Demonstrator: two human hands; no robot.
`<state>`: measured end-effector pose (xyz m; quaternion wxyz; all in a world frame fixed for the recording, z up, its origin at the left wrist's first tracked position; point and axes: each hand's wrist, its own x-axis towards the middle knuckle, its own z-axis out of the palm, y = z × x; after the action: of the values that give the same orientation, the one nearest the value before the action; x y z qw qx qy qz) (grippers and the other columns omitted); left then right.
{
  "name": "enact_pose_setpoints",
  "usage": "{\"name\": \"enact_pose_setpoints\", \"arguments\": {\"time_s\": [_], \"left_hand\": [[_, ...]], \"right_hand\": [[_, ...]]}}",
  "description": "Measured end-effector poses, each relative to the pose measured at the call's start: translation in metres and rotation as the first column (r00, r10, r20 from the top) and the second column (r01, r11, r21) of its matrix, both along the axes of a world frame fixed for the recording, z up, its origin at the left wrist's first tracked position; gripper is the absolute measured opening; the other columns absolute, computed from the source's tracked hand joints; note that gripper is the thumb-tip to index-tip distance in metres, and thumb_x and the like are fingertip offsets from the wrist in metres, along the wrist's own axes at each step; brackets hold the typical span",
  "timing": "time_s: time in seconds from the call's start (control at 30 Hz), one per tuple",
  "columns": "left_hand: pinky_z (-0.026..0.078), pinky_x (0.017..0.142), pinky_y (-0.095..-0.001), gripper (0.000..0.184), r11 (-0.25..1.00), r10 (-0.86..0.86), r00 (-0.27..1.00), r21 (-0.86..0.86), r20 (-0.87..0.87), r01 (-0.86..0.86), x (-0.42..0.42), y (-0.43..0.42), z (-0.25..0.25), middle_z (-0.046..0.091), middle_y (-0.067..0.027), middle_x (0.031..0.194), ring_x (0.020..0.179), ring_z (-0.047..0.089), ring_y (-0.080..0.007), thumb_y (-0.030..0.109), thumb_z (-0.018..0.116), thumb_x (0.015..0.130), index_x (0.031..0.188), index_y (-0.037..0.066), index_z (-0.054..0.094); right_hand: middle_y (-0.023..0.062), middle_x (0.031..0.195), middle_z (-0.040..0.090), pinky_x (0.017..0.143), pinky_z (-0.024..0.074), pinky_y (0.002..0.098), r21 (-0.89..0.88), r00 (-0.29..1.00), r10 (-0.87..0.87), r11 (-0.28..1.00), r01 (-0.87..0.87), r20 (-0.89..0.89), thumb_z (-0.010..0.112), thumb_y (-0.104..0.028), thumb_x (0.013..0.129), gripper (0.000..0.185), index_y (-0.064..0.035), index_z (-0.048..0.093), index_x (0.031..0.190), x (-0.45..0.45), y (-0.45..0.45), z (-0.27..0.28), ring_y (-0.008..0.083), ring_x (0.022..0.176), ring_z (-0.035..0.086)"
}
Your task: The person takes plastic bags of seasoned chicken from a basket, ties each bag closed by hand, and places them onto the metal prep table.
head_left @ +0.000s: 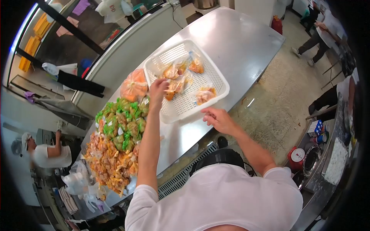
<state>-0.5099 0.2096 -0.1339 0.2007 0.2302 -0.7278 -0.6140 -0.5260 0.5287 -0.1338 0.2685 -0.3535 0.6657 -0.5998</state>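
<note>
A white perforated tray [181, 111] lies on the steel table and holds several clear bags of orange-brown food [196, 66]. My left hand [158, 91] is over the tray's left side, beside the bags in the middle; its fingers are bent, and whether they grip a bag is unclear. Near the tray's lower right edge, my right hand [218, 119] has its fingers partly curled and apart, with nothing in them. The closest bag to it [205, 95] lies in the tray's right corner.
Left of the tray are a bag of orange pieces [134, 85], green-tied bags [121, 122] and a heap of orange-brown bags [108, 161] on the steel table [239, 29]. People stand at far left [52, 154] and upper right [327, 32]. A red scale [297, 154] sits at right.
</note>
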Motion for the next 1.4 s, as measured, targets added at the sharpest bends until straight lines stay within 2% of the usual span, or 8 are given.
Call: {"name": "enact_pose_setpoints", "arguments": {"time_s": [0.13, 0.37, 0.5, 0.63, 0.73, 1.13, 1.23, 1.4], "left_hand": [[0.049, 0.060, -0.0275, 0.025, 0.985, -0.166, 0.979, 0.074, 0.117, 0.158, -0.102, 0.031, -0.034, 0.067, -0.0056, 0.087, 0.073, 0.061, -0.0134, 0.018, 0.060, 0.088, 0.106, 0.002, 0.063], [0.049, 0.059, -0.0321, 0.025, 0.997, 0.071, 0.961, -0.011, 0.268, -0.070, -0.221, 0.028, -0.133, 0.066, -0.0106, 0.081, 0.070, 0.063, -0.0148, 0.021, 0.061, 0.085, 0.092, -0.002, 0.067], [0.049, 0.056, -0.0273, 0.017, 0.774, 0.141, 0.966, -0.633, 0.217, 0.030, -0.227, 0.032, -0.134, 0.060, -0.0057, 0.067, 0.065, 0.063, -0.0152, 0.017, 0.059, 0.086, 0.089, 0.001, 0.063], [0.052, 0.062, -0.0298, 0.008, 0.993, 0.052, 0.999, -0.109, -0.014, -0.053, -0.210, 0.025, -0.116, 0.060, -0.0050, 0.082, 0.076, 0.063, -0.0171, 0.013, 0.056, 0.089, 0.091, 0.005, 0.056], [0.054, 0.068, -0.0285, 0.004, 0.920, -0.030, 0.949, 0.361, -0.314, 0.149, -0.173, 0.024, -0.059, 0.061, -0.0063, 0.095, 0.079, 0.061, -0.0161, 0.008, 0.051, 0.094, 0.097, 0.006, 0.053], [0.053, 0.070, -0.0304, 0.009, 0.967, 0.005, 0.867, 0.224, -0.498, 0.123, 0.060, 0.055, 0.126, 0.065, -0.0093, 0.096, 0.086, 0.063, -0.0160, 0.007, 0.049, 0.087, 0.096, 0.005, 0.052], [0.052, 0.067, -0.0298, 0.008, 0.995, 0.068, 0.932, 0.089, -0.356, -0.038, 0.129, 0.067, 0.117, 0.065, -0.0101, 0.091, 0.082, 0.063, -0.0162, 0.007, 0.049, 0.086, 0.092, 0.003, 0.053], [0.052, 0.063, -0.0282, 0.007, 0.967, 0.221, 0.941, 0.185, -0.255, -0.177, 0.230, 0.060, 0.062, 0.065, -0.0091, 0.089, 0.075, 0.062, -0.0142, 0.006, 0.049, 0.088, 0.090, 0.002, 0.054]], "right_hand": [[0.0090, 0.084, 0.068, 0.066, 0.0518, 0.0281, 0.044, 0.994, -0.067, 0.997, 0.064, 0.087, 0.053, -0.008, 0.092, 0.028, 0.0027, 0.059, 0.117, -0.022, 0.026, -0.010, 0.0132, 0.069, 0.063], [0.0073, 0.086, 0.067, 0.066, 0.0508, 0.0248, 0.129, 0.947, -0.241, 0.967, 0.218, 0.211, 0.054, -0.008, 0.093, 0.026, 0.0021, 0.060, 0.116, -0.046, 0.062, -0.032, 0.0094, 0.069, 0.060], [0.0077, 0.084, 0.068, 0.064, 0.0512, 0.0262, 0.152, 0.939, -0.277, 0.956, 0.249, 0.203, 0.053, -0.009, 0.093, 0.025, 0.0024, 0.061, 0.114, -0.047, 0.062, -0.040, 0.0107, 0.067, 0.061], [0.0080, 0.083, 0.068, 0.063, 0.0511, 0.0265, 0.130, 0.945, -0.250, 0.965, 0.226, 0.212, 0.054, -0.009, 0.092, 0.025, 0.0025, 0.062, 0.113, -0.041, 0.054, -0.034, 0.0112, 0.067, 0.061], [0.0076, 0.083, 0.069, 0.063, 0.0509, 0.0263, 0.090, 0.957, -0.199, 0.979, 0.183, 0.210, 0.054, -0.009, 0.093, 0.025, 0.0023, 0.062, 0.113, -0.039, 0.043, -0.028, 0.0110, 0.067, 0.062], [0.0075, 0.111, 0.062, 0.081, 0.0500, 0.0250, -0.444, 0.903, -0.429, 0.807, 0.390, 0.013, 0.062, -0.009, 0.092, 0.032, 0.0009, 0.056, 0.122, -0.031, -0.129, 0.018, 0.0115, 0.091, 0.062], [0.0057, 0.106, 0.063, 0.079, 0.0501, 0.0246, -0.451, 0.925, 0.173, 0.893, -0.002, 0.337, 0.064, -0.009, 0.091, 0.030, 0.0014, 0.057, 0.118, 0.018, -0.154, 0.027, 0.0108, 0.091, 0.062], [0.0030, 0.095, 0.063, 0.076, 0.0500, 0.0243, -0.315, 0.966, 0.235, 0.930, -0.192, 0.106, 0.064, -0.010, 0.091, 0.019, 0.0003, 0.058, 0.106, 0.074, -0.146, 0.030, 0.0096, 0.086, 0.062]]}}
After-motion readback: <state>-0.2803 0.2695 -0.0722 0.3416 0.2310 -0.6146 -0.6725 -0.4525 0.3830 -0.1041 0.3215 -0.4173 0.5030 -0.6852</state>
